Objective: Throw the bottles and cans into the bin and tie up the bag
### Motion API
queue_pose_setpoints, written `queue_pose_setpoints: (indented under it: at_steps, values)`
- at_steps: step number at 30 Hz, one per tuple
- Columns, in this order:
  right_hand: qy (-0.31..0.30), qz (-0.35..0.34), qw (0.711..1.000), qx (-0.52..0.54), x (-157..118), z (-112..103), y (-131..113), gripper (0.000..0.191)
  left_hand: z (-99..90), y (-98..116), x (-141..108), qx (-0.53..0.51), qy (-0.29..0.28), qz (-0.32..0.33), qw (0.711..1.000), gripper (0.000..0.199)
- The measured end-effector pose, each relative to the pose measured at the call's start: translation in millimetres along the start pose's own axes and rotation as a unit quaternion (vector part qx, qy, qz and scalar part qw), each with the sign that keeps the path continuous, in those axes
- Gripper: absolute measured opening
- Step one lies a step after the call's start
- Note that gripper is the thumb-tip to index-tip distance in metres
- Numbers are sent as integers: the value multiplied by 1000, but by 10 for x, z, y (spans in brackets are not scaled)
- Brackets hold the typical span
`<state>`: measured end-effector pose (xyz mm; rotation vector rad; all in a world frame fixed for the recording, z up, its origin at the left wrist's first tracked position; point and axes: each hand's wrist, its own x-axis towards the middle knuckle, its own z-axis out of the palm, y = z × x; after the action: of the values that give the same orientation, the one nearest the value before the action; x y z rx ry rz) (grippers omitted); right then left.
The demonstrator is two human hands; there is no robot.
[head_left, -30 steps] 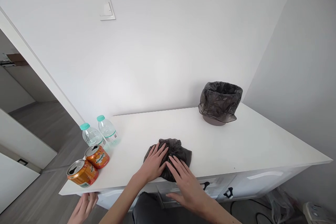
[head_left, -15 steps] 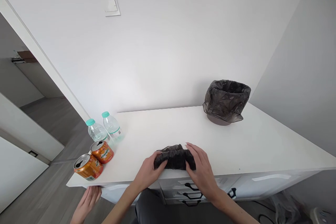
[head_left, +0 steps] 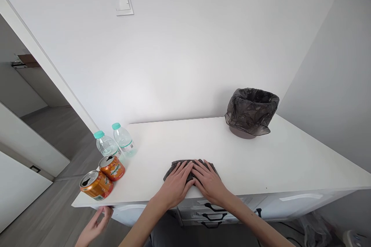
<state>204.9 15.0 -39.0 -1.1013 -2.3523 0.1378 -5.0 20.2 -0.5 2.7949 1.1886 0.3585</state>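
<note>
A folded black plastic bag (head_left: 170,170) lies near the front edge of the white cabinet top (head_left: 162,139). My left hand (head_left: 177,183) rests flat over its left half, fingers stretched forward. Beside it my right hand (head_left: 211,183) lies flat across the right half, fingers slightly spread. The two hands nearly meet at the middle and hide much of the bag.
Two orange soda cans (head_left: 97,187) and two clear bottles (head_left: 123,139) with teal caps stand at the left end. A bin lined with a black bag (head_left: 251,112) is at the back right. Another person's hand (head_left: 95,225) is below the left edge.
My hands have gone from gripping the rolled bag at both ends to lying flat on it, closer together. The bag looks flatter and wider. The other person's hand has turned and its fingers have curled.
</note>
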Motion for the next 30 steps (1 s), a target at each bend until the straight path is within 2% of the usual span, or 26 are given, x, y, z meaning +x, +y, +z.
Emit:
queue_pose_setpoints:
  at_steps: [4, 8, 11, 15, 18, 22, 25, 27, 30]
  values:
    - [-7, 38, 999, 3, -24, -27, 54, 48, 217, -96, -106, 16, -10, -47, 999, 63]
    - [-29, 53, 998, 15, -69, -25, 148, 47, 300, -131, -195, -5, -10, -52, 999, 67]
    - [-22, 71, 997, 26, -107, -1, 200, 48, 264, -161, -266, -18, -19, -51, 998, 66]
    - [46, 178, 982, 33, -153, -1, 259, 53, 96, -151, -380, -59, -30, -50, 997, 63]
    - [76, 213, 971, 80, -189, -77, 315, 39, -30, -62, -420, -131, -7, -74, 989, 61]
    - [66, 237, 952, 181, -262, -323, 348, 29, -69, -4, -386, -211, 82, -129, 965, 52]
    - [50, 266, 933, 238, -369, -606, 421, 33, -43, -118, -358, -229, 133, -179, 948, 49]
    - [48, 282, 927, 243, -481, -831, 594, 39, -22, -239, -350, -230, 138, -214, 939, 49]
    - [69, 331, 923, 184, -715, -1223, 1122, 48, 17, -385, -326, -223, 140, -245, 933, 47]
